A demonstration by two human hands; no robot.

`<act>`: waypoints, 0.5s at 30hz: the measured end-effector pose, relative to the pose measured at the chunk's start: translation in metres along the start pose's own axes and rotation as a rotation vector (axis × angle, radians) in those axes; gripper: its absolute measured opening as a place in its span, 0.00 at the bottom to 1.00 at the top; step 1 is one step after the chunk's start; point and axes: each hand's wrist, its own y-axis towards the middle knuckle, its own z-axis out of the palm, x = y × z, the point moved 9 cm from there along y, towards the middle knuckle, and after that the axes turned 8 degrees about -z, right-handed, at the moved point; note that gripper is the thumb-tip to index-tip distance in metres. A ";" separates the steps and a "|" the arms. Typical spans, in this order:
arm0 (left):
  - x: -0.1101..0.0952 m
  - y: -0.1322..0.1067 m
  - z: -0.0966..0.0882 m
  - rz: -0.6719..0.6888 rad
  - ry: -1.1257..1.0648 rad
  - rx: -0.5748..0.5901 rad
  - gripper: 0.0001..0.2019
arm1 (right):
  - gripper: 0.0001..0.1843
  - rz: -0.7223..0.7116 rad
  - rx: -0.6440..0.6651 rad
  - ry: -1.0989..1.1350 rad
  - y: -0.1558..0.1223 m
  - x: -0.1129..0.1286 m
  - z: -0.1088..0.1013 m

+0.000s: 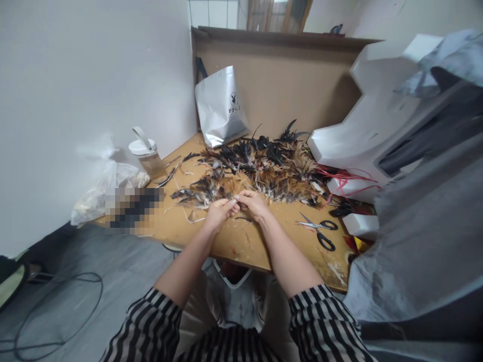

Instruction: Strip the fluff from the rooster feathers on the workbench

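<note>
My left hand (218,212) and my right hand (253,203) meet over the wooden table (241,241), fingertips pinched together on a small bundle of feathers at the near edge of a big pile of brown and black feathers (260,171). Both hands have their fingers closed. What exactly is between the fingertips is small and partly hidden. My sleeves are black-and-white striped.
Black-handled scissors (320,231) lie to the right of my hands. A silver bag (221,108) leans on a brown board at the back. A lidded jar (149,156) and a plastic bag (103,188) stand left. White foam blocks (362,130) and red strings (345,178) crowd the right.
</note>
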 end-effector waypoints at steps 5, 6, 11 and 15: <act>-0.002 0.001 -0.001 0.012 -0.008 0.013 0.12 | 0.14 0.011 0.023 -0.012 0.003 -0.002 0.000; -0.003 0.002 -0.003 0.016 -0.032 -0.005 0.12 | 0.14 0.002 -0.010 -0.039 0.004 0.000 -0.005; -0.006 0.006 -0.020 0.050 -0.262 -0.067 0.11 | 0.14 -0.130 -0.372 -0.320 0.006 0.022 -0.058; -0.004 0.010 -0.028 0.045 -0.360 -0.077 0.08 | 0.12 -0.209 -0.359 -0.550 0.011 0.024 -0.071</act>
